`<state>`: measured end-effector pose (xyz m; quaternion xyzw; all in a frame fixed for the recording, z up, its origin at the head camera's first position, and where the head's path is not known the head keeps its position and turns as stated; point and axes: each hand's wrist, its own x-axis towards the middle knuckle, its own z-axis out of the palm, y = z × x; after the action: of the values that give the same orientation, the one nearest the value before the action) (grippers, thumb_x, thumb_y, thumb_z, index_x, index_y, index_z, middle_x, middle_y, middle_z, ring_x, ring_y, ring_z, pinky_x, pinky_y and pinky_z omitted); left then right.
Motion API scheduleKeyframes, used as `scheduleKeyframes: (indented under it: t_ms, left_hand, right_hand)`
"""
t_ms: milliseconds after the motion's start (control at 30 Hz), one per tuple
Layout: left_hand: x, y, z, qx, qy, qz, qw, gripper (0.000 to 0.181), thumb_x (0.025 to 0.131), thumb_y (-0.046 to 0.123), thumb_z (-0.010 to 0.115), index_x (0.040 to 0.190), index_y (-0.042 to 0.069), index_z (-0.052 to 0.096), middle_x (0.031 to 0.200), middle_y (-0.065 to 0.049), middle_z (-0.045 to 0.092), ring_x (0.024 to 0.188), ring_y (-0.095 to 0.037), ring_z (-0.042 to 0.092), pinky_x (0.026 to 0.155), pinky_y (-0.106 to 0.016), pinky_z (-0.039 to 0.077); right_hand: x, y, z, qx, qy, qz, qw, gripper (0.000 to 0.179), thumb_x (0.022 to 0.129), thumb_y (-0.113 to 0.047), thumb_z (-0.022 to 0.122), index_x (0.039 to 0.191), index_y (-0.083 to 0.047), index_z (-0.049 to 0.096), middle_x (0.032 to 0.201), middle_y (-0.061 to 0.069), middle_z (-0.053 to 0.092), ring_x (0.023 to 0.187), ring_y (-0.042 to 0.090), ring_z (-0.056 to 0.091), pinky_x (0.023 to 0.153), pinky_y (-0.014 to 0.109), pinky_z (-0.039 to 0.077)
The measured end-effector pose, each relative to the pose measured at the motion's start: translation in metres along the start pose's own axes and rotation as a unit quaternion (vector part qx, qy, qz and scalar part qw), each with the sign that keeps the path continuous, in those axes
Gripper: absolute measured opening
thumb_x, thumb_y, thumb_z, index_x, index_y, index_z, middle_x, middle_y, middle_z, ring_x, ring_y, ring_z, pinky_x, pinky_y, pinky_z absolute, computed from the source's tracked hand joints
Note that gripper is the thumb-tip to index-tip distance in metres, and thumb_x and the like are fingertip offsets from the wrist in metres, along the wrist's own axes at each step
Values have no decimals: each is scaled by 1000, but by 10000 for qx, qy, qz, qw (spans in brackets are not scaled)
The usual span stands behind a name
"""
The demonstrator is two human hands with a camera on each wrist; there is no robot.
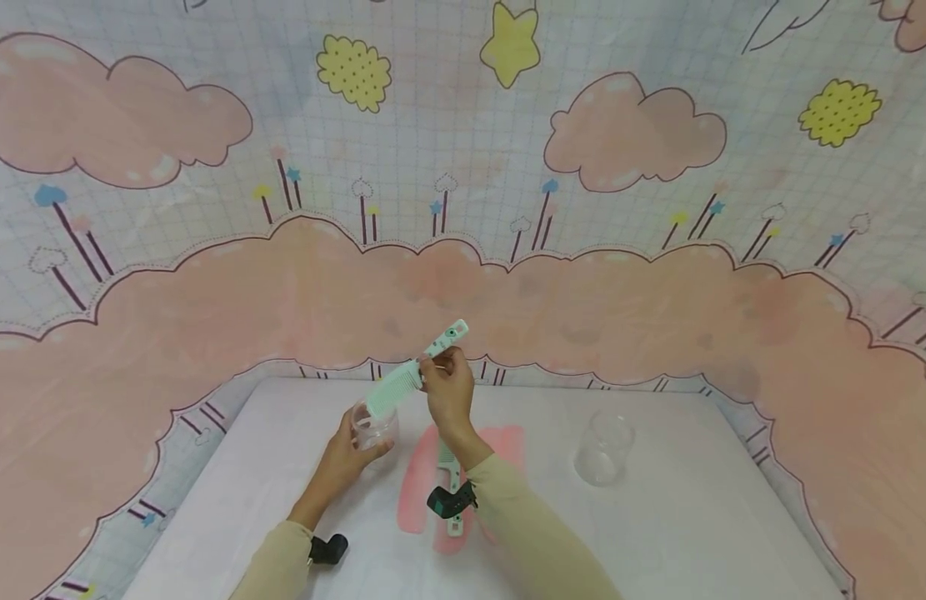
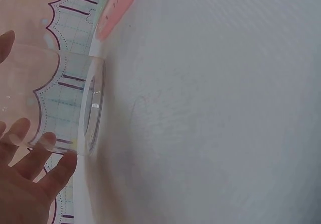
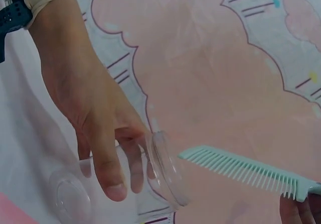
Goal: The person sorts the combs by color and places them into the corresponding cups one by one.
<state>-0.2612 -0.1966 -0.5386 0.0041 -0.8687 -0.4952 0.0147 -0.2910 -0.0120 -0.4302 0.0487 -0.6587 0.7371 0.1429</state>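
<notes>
A clear jar (image 1: 376,432) is gripped by my left hand (image 1: 348,460), thumb on one side and fingers on the other. It is tilted, its mouth turned toward a mint-green comb (image 1: 395,390). My right hand (image 1: 449,392) pinches that comb near where handle and teeth meet. In the right wrist view the toothed end of the comb (image 3: 241,171) points at the jar's rim (image 3: 168,169), just outside the mouth. Below my right forearm another mint-green comb (image 1: 455,479) lies on flat pink pieces (image 1: 416,492), partly covered by the arm and wrist camera.
A second clear jar (image 1: 603,450) rests on the right part of the white table (image 1: 703,517). A cloth printed with clouds and stars (image 1: 568,308) hangs behind and around the table. A black wrist camera (image 1: 329,550) sits by my left sleeve.
</notes>
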Motion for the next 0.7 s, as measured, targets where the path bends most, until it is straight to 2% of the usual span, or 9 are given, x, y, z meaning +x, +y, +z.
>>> scheduleKeyframes:
  t_ms: [67,233,433,567,700]
  left_hand:
    - [-1,0,0,45,-35,-48,10000,101,83,47,75,154,7,15,155,-26,33,138,-51,36,111,-62,35]
    - [-1,1,-3,73,-145,-190,9997,104,82,50,75,154,9,12,157,-24,30,141,-50,33,110,-62,36]
    - [-1,0,-4,-39,-202,-143,9997,105,82,50,75,155,9,11,158,-23,29,142,-50,31,111,-62,34]
    - [-2,-1,-4,-92,-171,-84,9998,104,82,48,76,154,10,12,156,-23,32,142,-50,31,112,-63,33]
    - [-2,-1,-4,-64,-126,-41,9999,102,82,46,76,154,10,14,154,-23,35,141,-49,34,111,-63,34]
  right_hand:
    - [0,0,3,-78,-36,-129,9999,19,94,-15,64,109,-6,58,97,11,67,81,15,68,66,26,58]
    - [-2,1,11,-338,-135,-342,9988,19,94,-13,64,109,-3,59,99,15,69,85,22,70,66,28,58]
    - [-4,6,18,-528,-146,-150,9984,15,94,-13,65,107,-8,60,99,10,70,85,16,71,64,22,55]
    - [-7,9,22,-578,-171,-25,9982,15,94,-15,65,107,-9,61,100,9,70,86,15,71,65,22,55]
    - [-8,11,27,-721,-127,-164,9972,17,93,-16,66,108,-8,62,101,10,71,89,18,71,70,24,57]
